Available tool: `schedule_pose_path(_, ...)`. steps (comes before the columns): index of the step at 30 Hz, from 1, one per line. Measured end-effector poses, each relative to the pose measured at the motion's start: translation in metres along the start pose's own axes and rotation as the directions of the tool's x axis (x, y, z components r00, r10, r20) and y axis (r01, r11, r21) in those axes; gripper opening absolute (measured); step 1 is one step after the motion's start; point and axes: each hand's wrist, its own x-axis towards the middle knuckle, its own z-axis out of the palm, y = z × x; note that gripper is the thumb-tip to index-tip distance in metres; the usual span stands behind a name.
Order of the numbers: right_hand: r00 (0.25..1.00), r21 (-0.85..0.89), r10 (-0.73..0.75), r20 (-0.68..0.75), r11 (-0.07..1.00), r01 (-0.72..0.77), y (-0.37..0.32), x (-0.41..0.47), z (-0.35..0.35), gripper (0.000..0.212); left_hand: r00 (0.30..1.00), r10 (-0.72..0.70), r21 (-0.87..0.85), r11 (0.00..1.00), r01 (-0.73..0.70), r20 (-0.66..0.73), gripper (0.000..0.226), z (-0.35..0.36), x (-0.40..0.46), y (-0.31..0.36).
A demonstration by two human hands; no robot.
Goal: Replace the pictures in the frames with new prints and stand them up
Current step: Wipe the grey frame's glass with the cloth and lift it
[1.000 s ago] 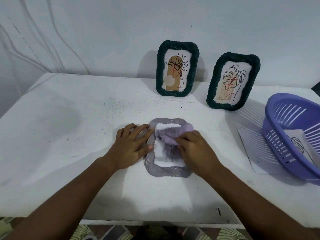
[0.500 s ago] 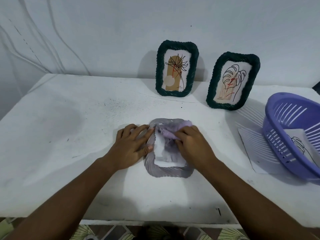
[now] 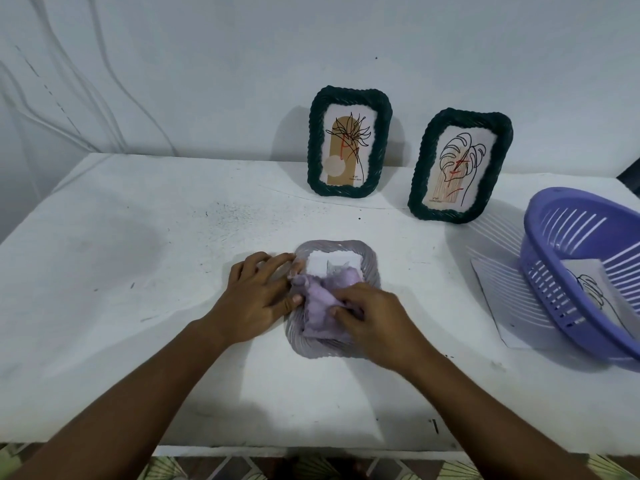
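**Both hands on the grey frame lying flat on the table**

A grey rope-edged frame (image 3: 333, 344) lies flat on the white table (image 3: 138, 271), near its front edge and roughly at its middle. White paper (image 3: 322, 265) shows in the frame's opening at the far end. A crumpled lilac cloth (image 3: 320, 306) covers the rest of the opening.

The left hand (image 3: 258, 299) rests on the table against the frame's left edge — fingers stretched out and relaxed, fingertips touching the rim, the thumb against the cloth. The right hand (image 3: 370, 315) lies on top of the cloth with its fingers curled over it, holding it down on the frame.

At the back of the table two dark green frames stand upright before the wall. The left green frame (image 3: 349, 142) holds a print of a spiky plant over a tan arch; the right green frame (image 3: 460, 166), tilted slightly, holds a line drawing of a leaf. They stand near each other but apart.

On the right sits a purple slotted basket (image 3: 554, 244) — a sheet with a line drawing (image 3: 592, 292) lies inside it. A white sheet (image 3: 491, 296) lies flat on the table, partly under the basket.
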Motion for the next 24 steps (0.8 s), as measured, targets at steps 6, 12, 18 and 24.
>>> schedule_pose_path(6,0.910,0.808,0.399,0.110,0.498,-0.315,-0.001,0.020,-0.042,0.021,0.995,-0.058,-0.005,0.998,0.059,0.078,0.087,-0.007,0.004,0.003)
schedule_pose_path(12,0.902,0.966,0.368,0.224,0.038,-0.256,0.005,0.039,-0.057,0.038,0.973,-0.229,-0.439,0.876,0.199,-0.016,0.051,-0.038,0.021,0.048)
schedule_pose_path(18,0.905,0.964,0.331,0.266,-0.065,-0.259,0.003,0.041,-0.051,0.057,0.926,-0.324,-0.938,0.216,0.272,0.193,0.038,-0.062,0.038,0.087)
schedule_pose_path(24,0.902,0.874,0.431,0.019,0.431,-0.224,0.016,0.036,-0.053,0.063,0.893,-0.410,-0.962,0.110,0.251,0.186,0.018,-0.065,0.041,0.081)
